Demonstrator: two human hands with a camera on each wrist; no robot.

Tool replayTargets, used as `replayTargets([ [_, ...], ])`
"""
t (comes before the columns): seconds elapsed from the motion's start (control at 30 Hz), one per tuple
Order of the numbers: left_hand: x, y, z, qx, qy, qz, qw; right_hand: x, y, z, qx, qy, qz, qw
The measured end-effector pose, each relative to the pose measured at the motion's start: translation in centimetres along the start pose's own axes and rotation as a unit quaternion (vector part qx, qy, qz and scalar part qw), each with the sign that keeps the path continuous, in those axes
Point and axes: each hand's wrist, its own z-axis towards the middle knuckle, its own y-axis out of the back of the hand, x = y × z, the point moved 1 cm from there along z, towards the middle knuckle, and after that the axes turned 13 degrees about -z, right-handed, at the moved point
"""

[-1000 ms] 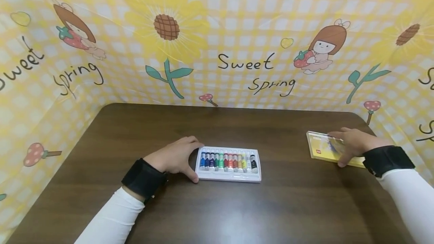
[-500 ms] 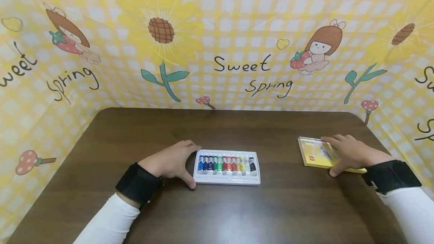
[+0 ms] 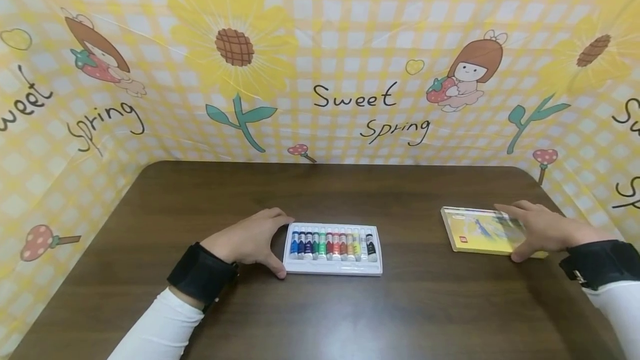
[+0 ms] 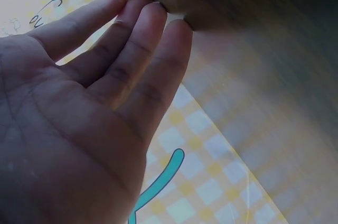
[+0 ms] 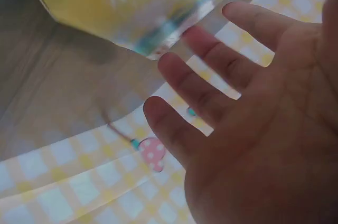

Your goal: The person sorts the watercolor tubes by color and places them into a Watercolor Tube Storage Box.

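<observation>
A white tray of paint tubes [image 3: 332, 267], its tubes lined up from blue through green and red to black, lies on the brown table. My left hand [image 3: 250, 239] is at the tray's left end, thumb by the near corner and forefinger by the far one. In the left wrist view, the left hand's fingers [image 4: 153, 84] reach nearly straight to the table, beside a white corner. A flat yellow box [image 3: 475, 230] with a printed picture lies farther right. My right hand [image 3: 542, 232] overlaps its right end in the head view; in the right wrist view its fingers are spread and straight, beside the box.
The brown table [image 3: 330, 321] has rounded far corners. A yellow checked cloth [image 3: 340, 32] with flowers and cartoon figures hangs along the back and both sides, close to the table's edges. Black bands [image 3: 202, 274] circle both wrists.
The yellow box has shifted slightly left. Over the last half second, my right hand has moved right along it. The left hand and the paint tray have kept their places against each other.
</observation>
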Motion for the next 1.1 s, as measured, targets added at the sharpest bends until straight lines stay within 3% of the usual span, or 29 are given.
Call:
replayTargets([
  [0.43, -0.1, -0.3, -0.2, -0.001, -0.002, -0.007, 1.0, 4.0, -0.4, 0.2, 0.033, 0.043, 0.082, 0.9951],
  [0.8, -0.3, -0.1, -0.5, -0.001, 0.004, -0.009, 0.9999, 7.8, -0.3, -0.1, 0.021, 0.083, 0.083, 0.9928],
  [1.1, -0.2, -0.1, -0.3, -0.002, 0.002, -0.003, 1.0, 11.2, -0.4, 0.0, -0.016, 0.095, 0.042, 0.9945],
])
